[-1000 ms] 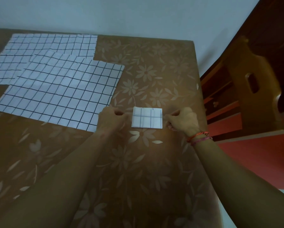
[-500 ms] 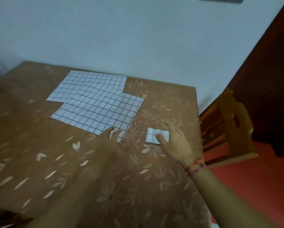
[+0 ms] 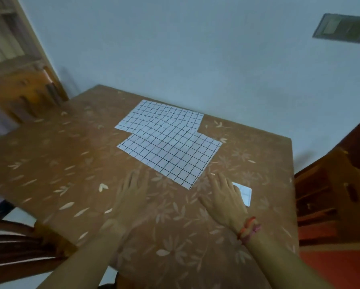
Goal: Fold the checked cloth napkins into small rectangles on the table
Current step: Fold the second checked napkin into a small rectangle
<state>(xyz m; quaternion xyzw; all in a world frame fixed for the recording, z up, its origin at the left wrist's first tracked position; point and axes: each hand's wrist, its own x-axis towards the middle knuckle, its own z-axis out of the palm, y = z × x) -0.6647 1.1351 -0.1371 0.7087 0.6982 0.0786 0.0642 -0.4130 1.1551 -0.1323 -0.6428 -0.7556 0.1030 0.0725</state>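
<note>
One folded napkin (image 3: pixel 244 192) is done and lies just right of the right hand (image 3: pixel 224 198), partly tucked under its edge. Both hands are open and flat, gripping nothing, though the left hand (image 3: pixel 131 197) is blurry, so that's my best read. Next up looks like the nearer flat napkin (image 3: pixel 170 155) just ahead of the fingers — grab its near corner and start folding; a second flat napkin (image 3: pixel 160 117) lies beyond.

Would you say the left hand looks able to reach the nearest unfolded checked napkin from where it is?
Probably yes: the left hand lies open on the brown floral table just short of the white checked cloth napkin, with nothing between them.
</note>
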